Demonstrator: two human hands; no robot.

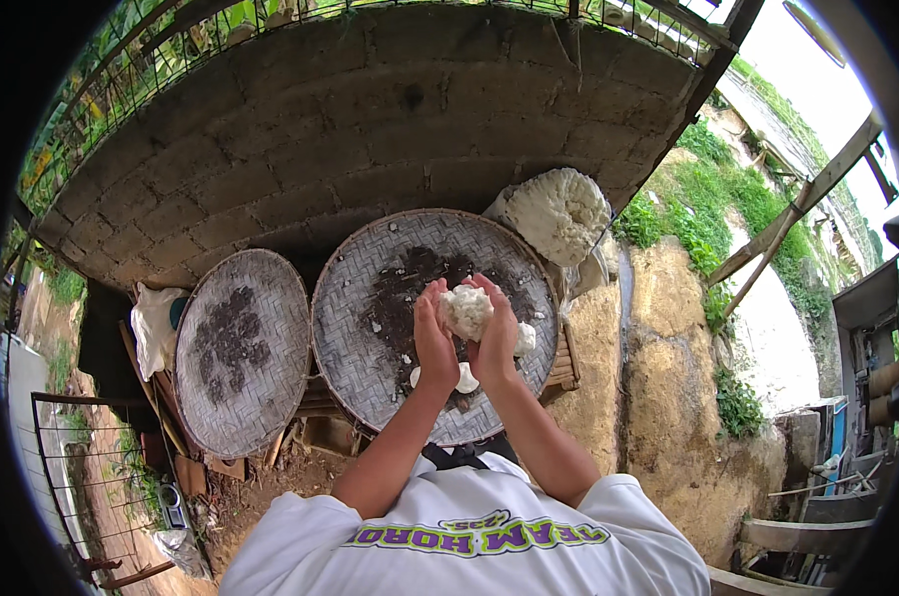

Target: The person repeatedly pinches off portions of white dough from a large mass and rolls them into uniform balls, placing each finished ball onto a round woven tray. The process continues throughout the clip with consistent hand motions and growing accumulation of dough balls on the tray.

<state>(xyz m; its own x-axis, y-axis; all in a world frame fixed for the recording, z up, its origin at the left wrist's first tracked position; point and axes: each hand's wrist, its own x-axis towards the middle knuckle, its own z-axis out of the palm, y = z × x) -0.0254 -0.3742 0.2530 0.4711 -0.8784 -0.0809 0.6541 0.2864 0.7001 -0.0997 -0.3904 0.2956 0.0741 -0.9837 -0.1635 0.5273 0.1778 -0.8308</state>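
At far left, a pale bag [157, 328] sits beside the small round woven tray [196, 397], which carries a dark, patchy coating near its middle. To the right is the large round woven tray [355, 333], the working surface, with a similar dark coating and scattered white crumbs. On this tray, the left white piece [415, 376] lies partly hidden by the left forearm. The left hand [435, 333] and the right hand [495, 333] form one two-handed grip — palms facing, fingers extended, the white lump [467, 311] pressed between them above the large tray. The lump is rough and uneven; its shaping is judged unfinished. Below it, the middle white piece [466, 378] shows between the wrists. The right white piece [525, 340] lies just beside the right hand. These three pieces look smoother than the lump and are judged already formed; any others behind the arms cannot be confirmed. At far right, the open sack [558, 214] by the block wall [370, 129] holds a large white mass — judged to be unworked stock, so much of the work appears to remain.
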